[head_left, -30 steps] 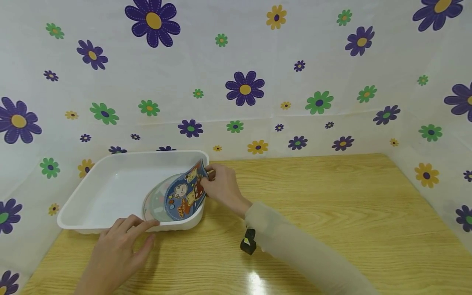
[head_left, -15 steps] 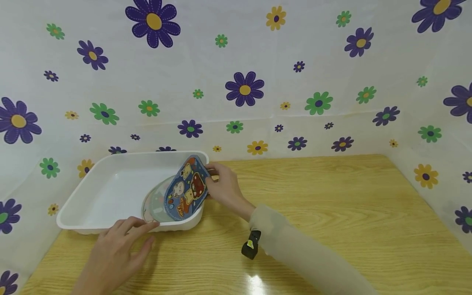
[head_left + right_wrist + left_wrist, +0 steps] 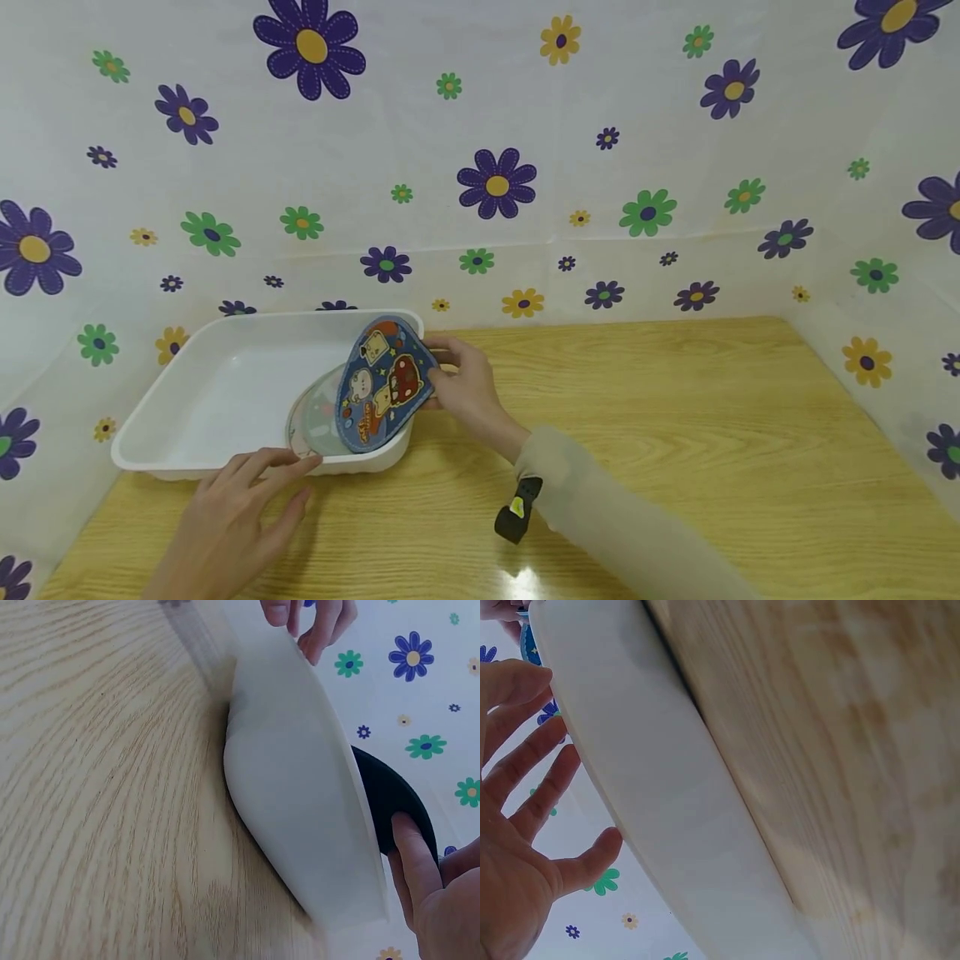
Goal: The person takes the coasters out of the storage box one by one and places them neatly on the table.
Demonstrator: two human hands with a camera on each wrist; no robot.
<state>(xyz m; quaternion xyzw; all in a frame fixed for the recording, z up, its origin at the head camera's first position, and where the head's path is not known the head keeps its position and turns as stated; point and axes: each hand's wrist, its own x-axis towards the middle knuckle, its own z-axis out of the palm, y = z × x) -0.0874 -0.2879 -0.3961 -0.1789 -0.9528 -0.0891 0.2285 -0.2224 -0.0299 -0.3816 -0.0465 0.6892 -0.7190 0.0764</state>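
Note:
A blue mat (image 3: 382,383) with cartoon bears stands tilted against the right end of a white tray (image 3: 210,392). My right hand (image 3: 472,387) pinches its right edge above the rim, thumb on the printed face. In the right wrist view, the fingers (image 3: 416,851) of that hand press on the mat's dark underside (image 3: 382,791). A pale green and pink round mat (image 3: 311,417) lies in the tray, partly covered by the blue one. My left hand (image 3: 232,508) rests its fingertips on the tray's near rim, fingers spread in the left wrist view (image 3: 525,810).
The tray stands at the left of a wood-grain table (image 3: 637,417). A white cloth (image 3: 420,142) printed with purple, green and yellow flowers hangs behind and along both sides. A black strap (image 3: 517,510) is on my right wrist.
My right hand has shifted a little to the right and drawn the blue mat's upper edge outward, so more of its printed face shows. The left hand stays on the rim.

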